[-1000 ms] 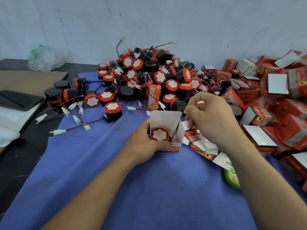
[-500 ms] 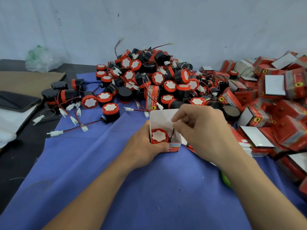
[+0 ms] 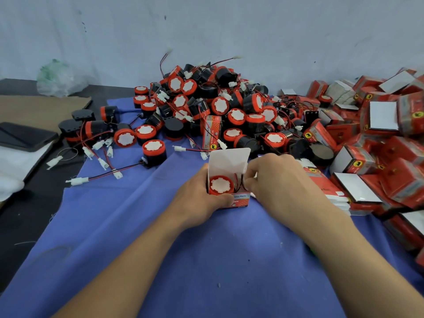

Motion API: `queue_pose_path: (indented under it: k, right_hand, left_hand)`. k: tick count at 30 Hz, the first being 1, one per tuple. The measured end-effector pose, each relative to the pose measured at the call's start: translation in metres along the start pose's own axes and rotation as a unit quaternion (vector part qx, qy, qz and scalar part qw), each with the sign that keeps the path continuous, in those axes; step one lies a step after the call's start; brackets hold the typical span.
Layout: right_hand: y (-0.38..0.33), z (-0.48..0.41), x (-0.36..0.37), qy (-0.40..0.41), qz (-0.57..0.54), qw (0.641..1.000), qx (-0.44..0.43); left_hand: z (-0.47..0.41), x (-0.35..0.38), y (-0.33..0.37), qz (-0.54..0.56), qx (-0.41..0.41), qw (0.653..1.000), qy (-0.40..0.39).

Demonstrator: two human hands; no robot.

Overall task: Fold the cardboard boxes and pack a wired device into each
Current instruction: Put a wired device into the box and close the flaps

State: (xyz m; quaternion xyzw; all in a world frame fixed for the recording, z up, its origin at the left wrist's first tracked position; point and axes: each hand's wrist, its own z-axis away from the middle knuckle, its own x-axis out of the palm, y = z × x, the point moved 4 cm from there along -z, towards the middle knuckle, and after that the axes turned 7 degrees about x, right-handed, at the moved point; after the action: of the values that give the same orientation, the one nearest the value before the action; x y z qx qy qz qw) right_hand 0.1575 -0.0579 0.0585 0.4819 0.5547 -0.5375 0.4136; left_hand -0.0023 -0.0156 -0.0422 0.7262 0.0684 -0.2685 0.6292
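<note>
A small red cardboard box (image 3: 238, 200) stands on the blue cloth (image 3: 206, 260) with its white top flap (image 3: 229, 160) raised. Inside it sits a round wired device (image 3: 220, 185) with a red rim and white centre, its red and black wire looped at the box's right side. My left hand (image 3: 202, 198) grips the box from the left, thumb across its front. My right hand (image 3: 277, 177) rests against the box's right edge, fingertips pinching the wire at the opening. A big heap of loose wired devices (image 3: 206, 106) lies behind.
Folded red boxes (image 3: 378, 138) are piled at the right, with flat unfolded ones (image 3: 325, 187) beside my right hand. At the left lie a cardboard sheet (image 3: 41, 109), a dark phone (image 3: 25, 136), white cloth and a plastic bag (image 3: 59, 79). A wall stands behind.
My right hand came down from above the box to its right edge and pushed the wire into the opening. The left hand kept holding the box.
</note>
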Motion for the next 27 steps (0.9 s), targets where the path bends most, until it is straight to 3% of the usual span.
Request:
queue_pose_path:
  k: [4,8,17,23,25,27]
  right_hand:
    - [-0.017,-0.005,0.004,0.025,0.063,0.997,-0.046]
    - [-0.023,-0.013,0.014,-0.001,0.103,0.989,-0.109]
    - [-0.008,-0.031,0.017,0.018,0.107,0.987,-0.118]
    - [0.016,-0.035,0.007,-0.192,-0.067,0.970,-0.130]
    - [0.024,-0.033,-0.002,-0.175,-0.128,0.965,-0.148]
    - [0.031,-0.030,-0.010,-0.101,-0.212,0.962,-0.142]
  left_hand:
    - [0.000,0.001,0.001,0.002,0.007,1.000,-0.006]
    - [0.002,-0.001,0.004,0.004,0.006,1.000,-0.003]
    - [0.000,-0.001,0.002,0.014,-0.002,1.000,-0.008]
    - [-0.001,-0.001,0.000,0.017,-0.003,1.000,-0.008]
    - [-0.001,-0.001,0.000,0.012,-0.001,1.000,-0.009]
    - [-0.001,-0.001,0.001,0.013,0.000,1.000,-0.012]
